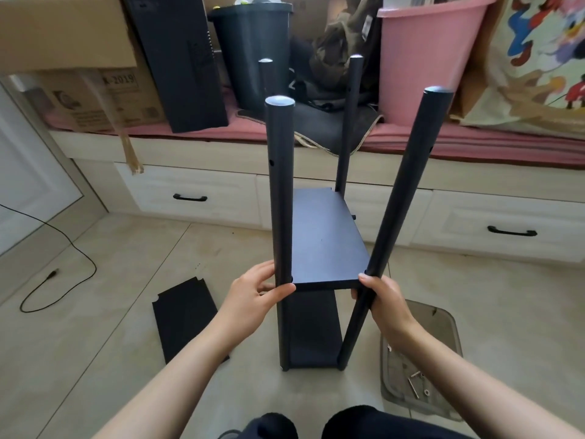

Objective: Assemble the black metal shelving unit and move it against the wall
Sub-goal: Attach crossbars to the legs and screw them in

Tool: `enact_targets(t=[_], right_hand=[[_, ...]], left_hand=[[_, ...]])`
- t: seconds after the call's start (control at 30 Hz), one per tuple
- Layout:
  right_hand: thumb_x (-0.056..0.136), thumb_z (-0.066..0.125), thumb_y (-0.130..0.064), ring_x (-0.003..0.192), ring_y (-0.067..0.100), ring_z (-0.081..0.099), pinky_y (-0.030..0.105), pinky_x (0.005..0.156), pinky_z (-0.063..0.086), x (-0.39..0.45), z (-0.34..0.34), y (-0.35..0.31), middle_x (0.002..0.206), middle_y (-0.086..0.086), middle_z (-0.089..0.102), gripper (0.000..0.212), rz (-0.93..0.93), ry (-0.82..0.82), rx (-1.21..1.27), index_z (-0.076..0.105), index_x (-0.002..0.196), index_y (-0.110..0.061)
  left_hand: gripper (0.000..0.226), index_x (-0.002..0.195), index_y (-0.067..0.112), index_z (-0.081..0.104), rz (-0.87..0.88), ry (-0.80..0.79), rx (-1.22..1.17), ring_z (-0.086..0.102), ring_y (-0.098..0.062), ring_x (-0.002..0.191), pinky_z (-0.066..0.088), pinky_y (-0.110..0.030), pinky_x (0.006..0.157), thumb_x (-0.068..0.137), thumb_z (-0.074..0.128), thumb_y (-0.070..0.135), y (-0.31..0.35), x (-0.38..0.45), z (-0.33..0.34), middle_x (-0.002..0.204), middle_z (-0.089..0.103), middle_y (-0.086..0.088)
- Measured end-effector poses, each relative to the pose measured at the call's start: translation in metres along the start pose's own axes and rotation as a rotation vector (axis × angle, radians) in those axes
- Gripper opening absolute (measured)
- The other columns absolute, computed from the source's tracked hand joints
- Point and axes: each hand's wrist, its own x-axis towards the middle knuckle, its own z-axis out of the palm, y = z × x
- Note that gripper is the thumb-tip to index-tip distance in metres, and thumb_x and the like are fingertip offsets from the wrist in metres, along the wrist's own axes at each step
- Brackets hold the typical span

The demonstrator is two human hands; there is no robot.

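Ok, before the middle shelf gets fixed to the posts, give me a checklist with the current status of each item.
1. Left hand grip on front left post: ok.
2. Right hand grip on front right post: ok.
3. Front right post upright: not ok, it leans outward.
4. Middle shelf corners seated at the front posts: ok.
5. Screws within reach in the tray: ok.
6. Spare shelf panel out of the way on the floor: ok.

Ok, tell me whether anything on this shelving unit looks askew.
Yes. The near right post, held by the right hand, leans outward at its top, while the near left post in the left hand stands upright.
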Motion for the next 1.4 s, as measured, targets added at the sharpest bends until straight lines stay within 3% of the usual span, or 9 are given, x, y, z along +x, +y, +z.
enact_targets(t=[0.1, 0.2, 0.37, 0.57, 0.67, 0.83, 0.97, 1.13, 1.4], right_hand=[[0.075, 0.063, -0.048, 0.079, 0.013, 0.064, 0.031, 0.082, 0.043, 0.003, -0.004, 0.001, 0.079, -0.001, 0.068, 0.026, 0.036, -0.025, -0.002, 0.072, 0.074, -0.024], [0.072, 0.067, -0.052, 0.092, 0.012, 0.068, 0.029, 0.086, 0.046, 0.006, -0.008, -0.002, 0.093, -0.003, 0.073, 0.032, 0.083, -0.03, -0.013, 0.077, 0.089, -0.025], [0.074, 0.069, -0.049, 0.101, 0.015, 0.063, 0.028, 0.088, 0.044, 0.009, -0.016, -0.016, 0.096, -0.005, 0.07, 0.033, 0.17, -0.014, -0.044, 0.073, 0.093, -0.023], [0.081, 0.064, -0.045, 0.114, 0.005, 0.053, 0.048, 0.094, 0.04, 0.008, -0.022, -0.023, 0.11, -0.021, 0.07, 0.02, 0.271, -0.025, -0.074, 0.071, 0.1, -0.044], [0.097, 0.06, -0.03, 0.114, 0.007, 0.059, 0.038, 0.081, 0.046, 0.014, -0.025, -0.029, 0.108, -0.017, 0.071, 0.012, 0.24, -0.028, -0.092, 0.069, 0.102, -0.036], [0.1, 0.057, -0.033, 0.108, 0.008, 0.066, 0.026, 0.081, 0.05, 0.029, -0.029, -0.044, 0.116, -0.007, 0.07, 0.021, 0.183, -0.027, -0.165, 0.063, 0.12, -0.032], [0.099, 0.058, -0.027, 0.107, 0.025, 0.063, 0.043, 0.098, 0.051, 0.037, -0.027, -0.057, 0.111, 0.002, 0.066, 0.028, 0.109, 0.136, -0.43, 0.063, 0.121, -0.011], [0.092, 0.064, -0.014, 0.117, 0.024, 0.057, 0.038, 0.101, 0.046, 0.01, -0.022, -0.08, 0.126, 0.007, 0.061, 0.038, -0.009, 0.346, -0.779, 0.057, 0.129, -0.009], [0.087, 0.066, -0.013, 0.108, 0.001, 0.063, 0.023, 0.089, 0.053, -0.052, 0.017, -0.114, 0.115, -0.016, 0.066, 0.033, -0.12, 0.002, -0.619, 0.062, 0.117, -0.027]], left_hand=[[0.05, 0.092, 0.07, 0.065, 0.026, 0.028, 0.011, 0.072, 0.0, 0.086, 0.045, -0.002, 0.076, 0.088, 0.077, 0.022, 0.0, -0.003, 0.006, 0.119, 0.061, 0.038], [0.039, 0.104, 0.054, 0.068, 0.022, 0.073, 0.01, 0.074, -0.006, 0.085, 0.049, -0.007, 0.076, 0.084, 0.081, 0.023, -0.001, -0.007, 0.011, 0.126, 0.062, 0.02], [0.037, 0.108, 0.04, 0.069, -0.011, 0.137, 0.037, 0.074, -0.005, 0.079, 0.051, -0.009, 0.072, 0.077, 0.085, 0.028, 0.002, -0.014, 0.022, 0.122, 0.06, 0.013], [0.045, 0.104, 0.036, 0.071, -0.034, 0.246, -0.029, 0.073, 0.0, 0.073, 0.053, -0.009, 0.07, 0.065, 0.093, 0.027, 0.001, -0.035, 0.045, 0.113, 0.06, 0.014], [0.053, 0.115, 0.025, 0.073, -0.047, 0.247, -0.062, 0.075, -0.004, 0.075, 0.056, -0.012, 0.071, 0.066, 0.093, 0.025, 0.002, -0.038, 0.053, 0.112, 0.059, 0.009], [0.048, 0.112, 0.036, 0.065, -0.184, 0.213, -0.175, 0.073, -0.003, 0.083, 0.052, -0.011, 0.067, 0.072, 0.09, 0.029, 0.006, -0.023, 0.056, 0.115, 0.062, 0.011], [0.067, 0.105, 0.035, 0.045, -0.357, 0.208, -0.176, 0.063, -0.014, 0.106, 0.052, -0.034, 0.091, 0.059, 0.092, 0.047, 0.006, -0.008, 0.061, 0.114, 0.059, 0.013], [0.082, 0.112, 0.03, 0.037, -0.487, 0.162, -0.286, 0.061, -0.018, 0.107, 0.051, -0.044, 0.1, 0.055, 0.092, 0.054, 0.006, 0.003, 0.084, 0.112, 0.056, 0.011], [0.065, 0.134, 0.011, 0.057, -0.483, -0.206, -0.637, 0.062, -0.024, 0.122, 0.034, -0.047, 0.119, 0.075, 0.085, 0.02, 0.007, 0.028, 0.075, 0.123, 0.071, -0.006]])
